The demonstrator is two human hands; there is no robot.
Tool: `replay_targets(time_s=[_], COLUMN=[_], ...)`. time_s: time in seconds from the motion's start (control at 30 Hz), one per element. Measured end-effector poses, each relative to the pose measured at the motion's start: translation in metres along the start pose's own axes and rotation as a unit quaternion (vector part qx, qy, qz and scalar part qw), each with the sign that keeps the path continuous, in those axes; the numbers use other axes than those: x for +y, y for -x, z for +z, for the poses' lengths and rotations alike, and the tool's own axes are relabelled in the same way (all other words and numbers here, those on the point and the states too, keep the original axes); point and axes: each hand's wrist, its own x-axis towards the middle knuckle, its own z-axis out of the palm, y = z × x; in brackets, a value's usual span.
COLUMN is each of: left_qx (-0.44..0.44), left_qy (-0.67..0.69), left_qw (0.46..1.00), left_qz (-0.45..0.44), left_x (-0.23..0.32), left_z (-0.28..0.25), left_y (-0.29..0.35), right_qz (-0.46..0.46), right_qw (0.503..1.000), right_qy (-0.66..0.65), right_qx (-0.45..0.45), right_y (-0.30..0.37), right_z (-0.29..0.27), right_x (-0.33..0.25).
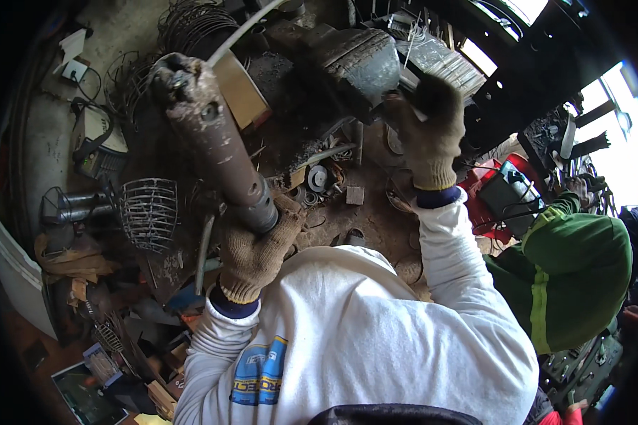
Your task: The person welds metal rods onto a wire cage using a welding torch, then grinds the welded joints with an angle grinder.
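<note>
My left hand [254, 249], in a tan knit glove, is closed round the lower end of a thick rusty metal pipe [225, 152]. The pipe slants up and away to the left; its side has round holes, and its far end is crusted and broken-looking. My right hand [432, 134], gloved alike, is raised beside a heavy grey metal block [365, 67] on dark machinery. Its thumb stands apart from the fingers, which are dark and blurred, and I see nothing held. Whether the thumb touches the block, I cannot tell.
A wire cage [149, 212] and a metal cylinder [85, 207] lie at left. Coiled wire [195, 28] sits at the back. A person in a green hooded top [574, 262] is close on my right, near a red container [480, 188]. Loose metal parts [319, 178] litter the floor ahead.
</note>
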Motion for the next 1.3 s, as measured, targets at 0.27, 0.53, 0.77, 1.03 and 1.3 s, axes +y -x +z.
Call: replay_targets(time_s=[0.27,0.53,0.77,1.03,1.3], left_qx=[0.003,-0.093,-0.109,-0.129,-0.11], left_qy=[0.067,-0.021,0.034,-0.005,-0.099], left_qw=[0.998,0.994,0.993,0.976,0.936], left_qz=[0.004,0.05,0.014,0.176,0.319], left_x=[0.001,-0.007,-0.04,-0.053,-0.076], left_z=[0.002,0.068,0.105,0.155,0.173], left_y=[-0.009,-0.037,-0.064,-0.094,-0.119], right_qz=[-0.112,0.157,0.247,0.115,0.139], right_qw=[0.99,0.941,0.956,0.97,0.974], right_qy=[0.017,-0.166,-0.122,-0.192,-0.157], right_qx=[-0.087,-0.249,-0.104,-0.093,-0.079], right_y=[0.062,0.134,0.073,0.063,0.024], right_z=[-0.004,-0.026,-0.037,-0.061,-0.05], right_x=[-0.013,0.024,0.048,0.013,-0.017])
